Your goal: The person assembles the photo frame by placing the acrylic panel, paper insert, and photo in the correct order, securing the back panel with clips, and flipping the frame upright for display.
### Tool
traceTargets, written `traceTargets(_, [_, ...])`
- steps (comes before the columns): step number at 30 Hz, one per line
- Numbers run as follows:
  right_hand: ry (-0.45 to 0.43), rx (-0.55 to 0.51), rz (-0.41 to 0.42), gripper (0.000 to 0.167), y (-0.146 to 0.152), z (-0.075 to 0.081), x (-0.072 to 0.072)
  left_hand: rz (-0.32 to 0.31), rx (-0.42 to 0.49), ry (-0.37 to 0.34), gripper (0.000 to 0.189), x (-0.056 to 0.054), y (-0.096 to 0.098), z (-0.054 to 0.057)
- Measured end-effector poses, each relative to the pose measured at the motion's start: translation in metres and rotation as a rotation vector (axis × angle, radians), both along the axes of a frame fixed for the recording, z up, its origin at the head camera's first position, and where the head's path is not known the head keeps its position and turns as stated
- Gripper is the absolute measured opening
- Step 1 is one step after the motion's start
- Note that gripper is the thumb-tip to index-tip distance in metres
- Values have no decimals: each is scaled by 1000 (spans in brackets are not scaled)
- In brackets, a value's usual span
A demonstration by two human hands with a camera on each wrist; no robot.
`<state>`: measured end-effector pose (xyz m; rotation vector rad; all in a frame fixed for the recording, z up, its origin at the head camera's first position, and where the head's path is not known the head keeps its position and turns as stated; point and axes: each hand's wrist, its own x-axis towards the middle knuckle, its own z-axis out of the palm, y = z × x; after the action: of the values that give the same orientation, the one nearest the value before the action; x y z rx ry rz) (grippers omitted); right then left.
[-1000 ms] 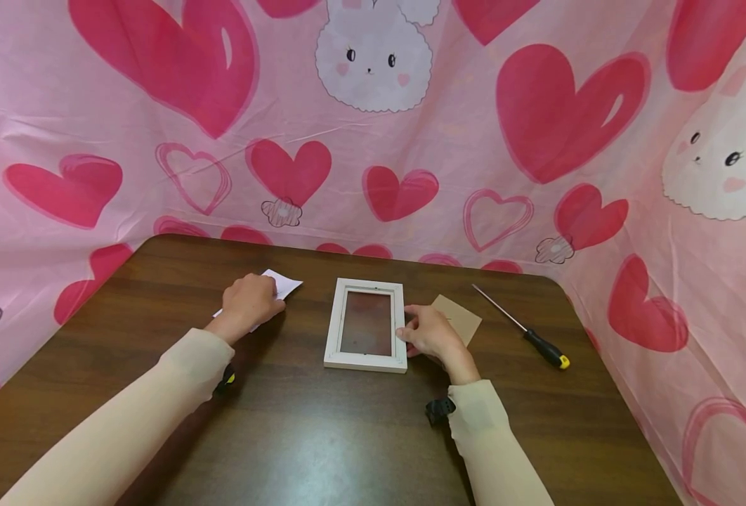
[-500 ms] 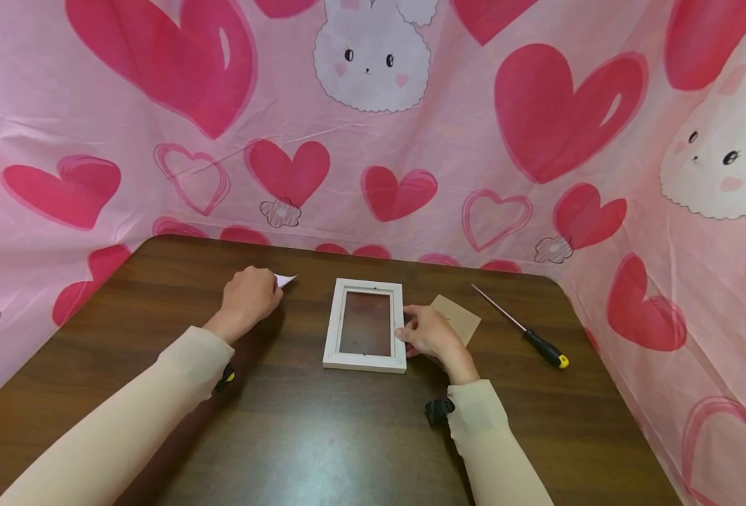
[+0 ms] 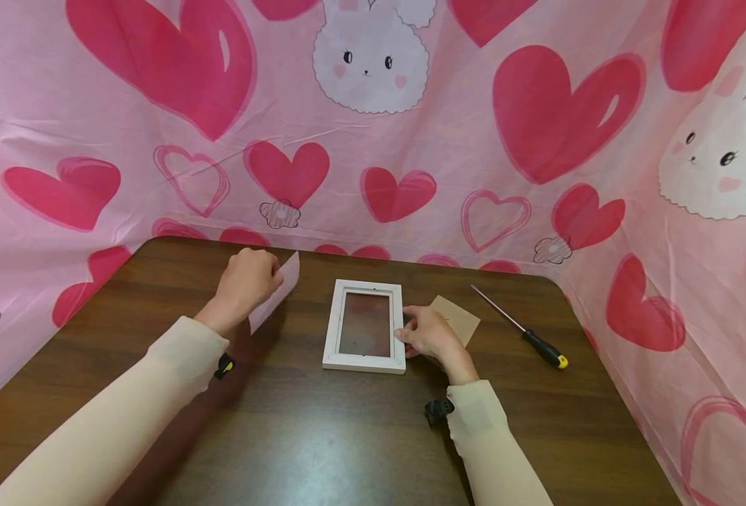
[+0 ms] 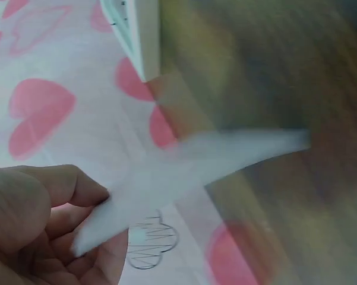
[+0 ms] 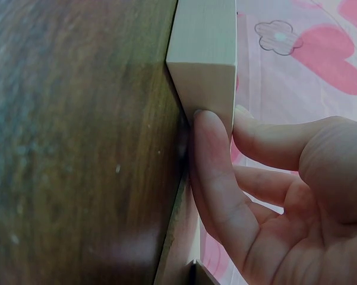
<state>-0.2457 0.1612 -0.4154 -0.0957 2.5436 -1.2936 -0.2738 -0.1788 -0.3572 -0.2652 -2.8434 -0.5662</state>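
Observation:
In the head view my left hand (image 3: 246, 284) pinches a thin whitish-pink sheet of paper (image 3: 278, 292), tilted up on its edge over the left of the table. The left wrist view shows the paper (image 4: 178, 166) blurred, its near end between thumb and fingers. A white picture frame (image 3: 333, 330) with a see-through pane lies flat at the middle. My right hand (image 3: 435, 334) grips its right side, thumb on the top edge. Up close in the right wrist view, a fingertip presses the side wall of the frame (image 5: 203, 35).
A square brown board (image 3: 458, 320) lies just right of the frame, partly behind my right hand. Beyond it rests a screwdriver (image 3: 540, 346) with a black and yellow handle. Pink heart-printed cloth (image 3: 348, 140) hangs along the back and sides of the dark wooden table (image 3: 310, 436).
My left hand has lifted the paper off the table and turned it up on edge, moving slightly away from me. The right hand and the picture frame have stayed in place.

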Motion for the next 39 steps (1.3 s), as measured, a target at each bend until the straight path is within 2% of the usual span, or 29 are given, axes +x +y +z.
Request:
traceTargets(7, [-6,1,-4,59,0,0,0,-25,33,13,16,3,6,18])
traceTargets(14, [-6,11,-2,59,0,0,-1,-51,128,-71,20,5,12,27])
traceTargets(17, [-5,9,-1,59,0,-1,-1,-72,183,-98,20,4,16,26])
traceTargets(22, [-8,1,0,59,0,-1,-1,-88,298,-167,20,3,24,17])
traceTargets(28, [-5,0,-1,59,1,-2,-1,-77,422,-280,22,2,36,4])
traceTargets(39, [1,13,2,58,0,-2,-1,-59,612,-396,27,2,52,-10])
